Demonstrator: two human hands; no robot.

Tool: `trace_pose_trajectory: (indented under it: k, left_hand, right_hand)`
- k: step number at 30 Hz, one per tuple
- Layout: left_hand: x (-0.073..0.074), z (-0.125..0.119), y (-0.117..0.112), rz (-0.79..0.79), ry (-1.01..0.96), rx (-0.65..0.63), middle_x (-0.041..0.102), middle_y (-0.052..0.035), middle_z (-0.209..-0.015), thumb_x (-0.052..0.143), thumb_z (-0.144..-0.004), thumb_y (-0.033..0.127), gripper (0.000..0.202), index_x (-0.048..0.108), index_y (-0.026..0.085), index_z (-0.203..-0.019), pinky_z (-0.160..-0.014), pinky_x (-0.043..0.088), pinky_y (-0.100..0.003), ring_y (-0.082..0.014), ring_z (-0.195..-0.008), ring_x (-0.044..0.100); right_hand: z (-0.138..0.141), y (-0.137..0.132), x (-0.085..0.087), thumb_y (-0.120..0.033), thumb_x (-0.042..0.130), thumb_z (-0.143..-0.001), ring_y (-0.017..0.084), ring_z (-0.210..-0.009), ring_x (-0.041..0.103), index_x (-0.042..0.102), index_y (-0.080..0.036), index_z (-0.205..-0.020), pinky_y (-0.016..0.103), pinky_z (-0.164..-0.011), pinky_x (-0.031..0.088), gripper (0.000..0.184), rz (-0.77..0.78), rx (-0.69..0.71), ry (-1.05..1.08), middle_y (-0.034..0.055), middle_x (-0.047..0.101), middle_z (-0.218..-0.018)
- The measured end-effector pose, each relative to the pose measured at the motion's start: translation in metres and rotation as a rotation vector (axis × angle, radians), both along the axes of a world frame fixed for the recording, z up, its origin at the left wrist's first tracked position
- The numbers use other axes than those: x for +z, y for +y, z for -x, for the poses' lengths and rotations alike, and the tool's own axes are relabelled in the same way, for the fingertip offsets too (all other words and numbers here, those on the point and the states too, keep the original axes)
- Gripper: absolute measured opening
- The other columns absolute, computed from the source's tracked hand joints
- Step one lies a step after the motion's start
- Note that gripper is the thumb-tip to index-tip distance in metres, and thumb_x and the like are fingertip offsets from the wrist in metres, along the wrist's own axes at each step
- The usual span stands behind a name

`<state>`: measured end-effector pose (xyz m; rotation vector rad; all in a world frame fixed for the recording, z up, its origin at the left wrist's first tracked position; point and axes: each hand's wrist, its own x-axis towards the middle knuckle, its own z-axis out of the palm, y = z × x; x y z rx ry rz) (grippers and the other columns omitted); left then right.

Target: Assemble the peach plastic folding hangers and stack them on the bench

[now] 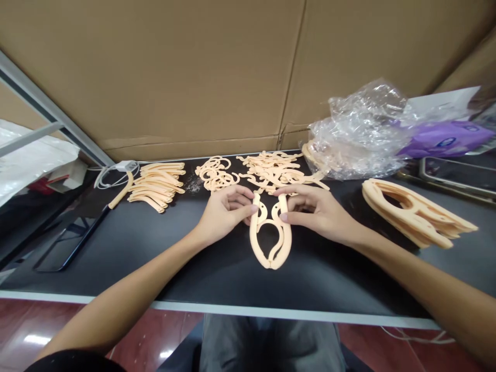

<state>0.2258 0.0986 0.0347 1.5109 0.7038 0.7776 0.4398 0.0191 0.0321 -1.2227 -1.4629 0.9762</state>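
A cream plastic folding hanger [284,247] is between my two hands, its arms folded toward each other and its joined end pointing at me. My left hand [228,209] pinches the tip of its left arm between thumb and fingers. The tip of the other arm is gripped the same way by my right hand [315,211]. Just beyond my hands lie a pile of thin curved cream pieces [271,168] and a heap of cream hooks [217,174]. Farther left, curved cream hanger arms [157,183] lie in a row.
Folded hangers [411,212] are stacked at the right. Behind them sit a clear plastic bag [360,137] and a purple packet [445,138]. A phone [72,243] and a white cable [116,173] lie at the left. Cardboard [194,72] walls off the back of the black table [217,281].
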Motion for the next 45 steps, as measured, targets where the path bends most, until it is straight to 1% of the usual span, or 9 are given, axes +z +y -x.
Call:
trace_pose_trajectory:
  k: [6, 11, 17, 20, 23, 28, 33, 40, 45]
  left_hand:
    - [-0.004, 0.003, -0.005, -0.498, 0.283, -0.011, 0.070, -0.0012, -0.077, 0.071, -0.080, 0.017, 0.010, 0.073, 0.020, -0.089, -0.066, 0.046, -0.025, -0.0134, -0.070, 0.061]
    - [-0.002, 0.005, -0.003, -0.618, 0.313, -0.036, 0.072, -0.0024, -0.085, 0.068, -0.078, 0.011, 0.018, 0.076, 0.023, -0.089, -0.077, 0.046, -0.029, -0.0169, -0.078, 0.061]
    - [-0.004, 0.007, -0.002, -0.792, 0.380, -0.042, 0.066, -0.0050, -0.089, 0.058, -0.084, 0.013, 0.025, 0.079, 0.022, -0.095, -0.078, 0.048, -0.030, -0.0173, -0.079, 0.062]
    - [-0.006, 0.007, -0.003, -0.812, 0.416, -0.062, 0.063, -0.0053, -0.089, 0.063, -0.085, 0.020, 0.020, 0.079, 0.021, -0.096, -0.078, 0.048, -0.031, -0.0169, -0.078, 0.060]
    - [-0.007, 0.007, -0.003, -0.771, 0.429, -0.079, 0.061, -0.0050, -0.088, 0.067, -0.084, 0.026, 0.018, 0.079, 0.021, -0.096, -0.080, 0.048, -0.032, -0.0176, -0.079, 0.060]
    - [-0.006, 0.008, 0.002, -0.731, 0.430, -0.046, 0.062, -0.0035, -0.086, 0.070, -0.079, 0.020, 0.017, 0.079, 0.024, -0.092, -0.080, 0.048, -0.031, -0.0166, -0.076, 0.059]
    - [-0.005, 0.008, 0.006, -0.734, 0.389, -0.042, 0.060, -0.0024, -0.078, 0.068, -0.077, 0.015, 0.015, 0.078, 0.021, -0.085, -0.074, 0.045, -0.029, -0.0156, -0.070, 0.057]
    - [-0.006, 0.006, 0.000, -0.716, 0.358, -0.097, 0.064, -0.0034, -0.083, 0.068, -0.082, 0.018, 0.012, 0.078, 0.022, -0.089, -0.076, 0.046, -0.029, -0.0165, -0.074, 0.059]
    - [-0.006, 0.006, -0.001, -0.744, 0.356, -0.113, 0.065, -0.0043, -0.086, 0.066, -0.084, 0.016, 0.016, 0.077, 0.021, -0.094, -0.077, 0.048, -0.029, -0.0167, -0.076, 0.060]
  right_hand:
    - [-0.001, 0.000, -0.004, -0.034, 0.076, -0.074, 0.016, -0.064, 0.060, 0.074, -0.020, -0.099, 0.032, -0.064, 0.047, 0.029, -0.023, 0.005, -0.247, -0.0001, 0.066, -0.070]
    - [-0.004, 0.001, -0.010, -0.033, 0.072, -0.076, 0.021, -0.079, 0.063, 0.075, -0.023, -0.099, 0.038, -0.076, 0.049, 0.025, -0.187, 0.000, -0.497, 0.0031, 0.068, -0.081]
    - [-0.006, 0.001, -0.012, -0.025, 0.068, -0.079, 0.024, -0.090, 0.062, 0.074, -0.022, -0.096, 0.042, -0.085, 0.050, 0.018, -0.284, -0.017, -0.614, 0.0063, 0.065, -0.090]
    - [-0.004, -0.002, -0.013, -0.022, 0.065, -0.083, 0.025, -0.098, 0.060, 0.075, -0.021, -0.093, 0.045, -0.090, 0.049, 0.014, -0.387, -0.021, -0.639, 0.0091, 0.063, -0.099]
    - [0.001, -0.007, -0.012, -0.022, 0.065, -0.086, 0.026, -0.107, 0.058, 0.077, -0.025, -0.097, 0.048, -0.096, 0.046, 0.017, -0.473, 0.074, -0.641, 0.0095, 0.064, -0.109]
    - [0.005, -0.011, -0.010, -0.019, 0.063, -0.088, 0.026, -0.107, 0.056, 0.079, -0.027, -0.097, 0.049, -0.096, 0.045, 0.020, -0.484, 0.215, -0.680, 0.0088, 0.068, -0.109]
    - [0.002, -0.009, -0.010, -0.019, 0.065, -0.085, 0.025, -0.102, 0.057, 0.078, -0.025, -0.088, 0.047, -0.094, 0.045, 0.015, -0.498, 0.209, -0.682, 0.0072, 0.070, -0.100]
    - [0.002, -0.006, -0.011, -0.032, 0.065, -0.091, 0.026, -0.101, 0.057, 0.076, -0.023, -0.107, 0.046, -0.093, 0.045, 0.021, -0.495, 0.145, -0.659, 0.0087, 0.071, -0.100]
    - [-0.009, -0.004, -0.001, -0.023, 0.061, -0.085, 0.023, -0.077, 0.060, 0.078, -0.025, -0.090, 0.040, -0.074, 0.045, 0.017, -0.411, -0.014, -0.661, 0.0049, 0.070, -0.076]
